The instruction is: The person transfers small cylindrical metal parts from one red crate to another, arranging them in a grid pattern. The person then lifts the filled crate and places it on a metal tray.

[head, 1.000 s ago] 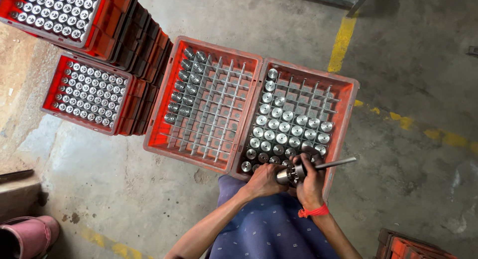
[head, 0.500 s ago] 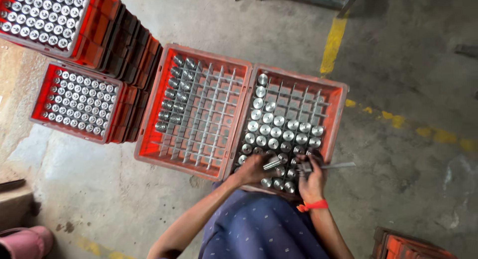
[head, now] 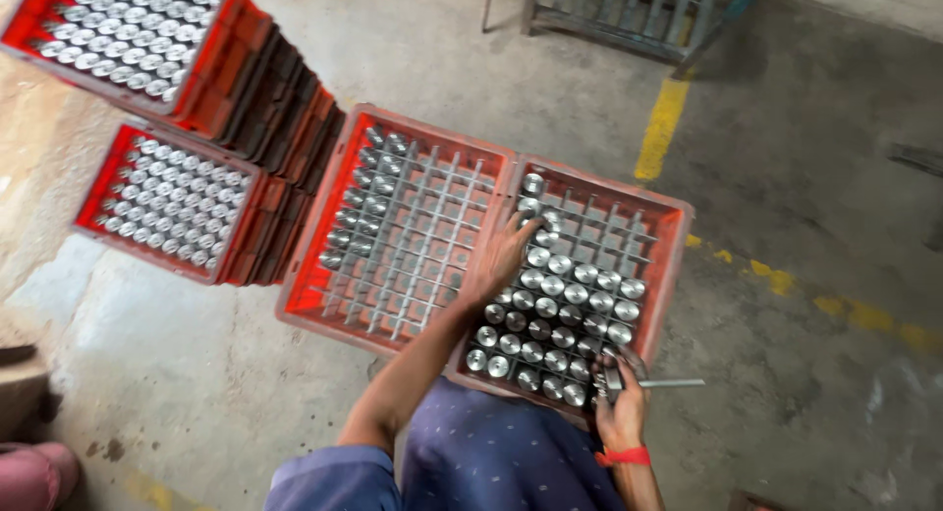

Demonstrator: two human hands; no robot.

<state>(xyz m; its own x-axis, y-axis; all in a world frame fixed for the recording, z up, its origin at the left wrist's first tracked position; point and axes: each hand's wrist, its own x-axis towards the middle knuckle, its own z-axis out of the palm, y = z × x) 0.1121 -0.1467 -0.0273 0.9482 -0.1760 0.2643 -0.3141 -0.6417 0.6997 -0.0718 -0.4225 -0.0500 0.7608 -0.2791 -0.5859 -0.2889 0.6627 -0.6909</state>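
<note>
The left hand (head: 506,258) is stretched forward over the far left part of a red plastic crate (head: 676,275), its fingers spread and bent down onto the shiny metal cylinders (head: 560,310) standing there; whether one of them is actually gripped cannot be told. The right hand (head: 622,408) is held at the near edge of the same crate, closed around a small grey metal tool (head: 614,378), from which a thin rod (head: 671,383) sticks out to the right. A red band (head: 623,458) is worn on that wrist.

This crate is divided by a metal grid; the cells between the two hands are filled with upright cylinders, while the cells beyond the left hand, towards the far right corner, are seen bare.

Just to the left of the left hand a second red crate (head: 329,192) is set against the first, touching it. Its grid is mostly unfilled; only a column of cylinders (head: 359,211) is seen along its far left side.

Further left, well apart from both hands, two stacks of red crates (head: 260,226) are stood on the concrete floor (head: 805,177), the top crate of each packed full with cylinders. A yellow painted line (head: 660,128) is seen on the floor beyond the right hand.
</note>
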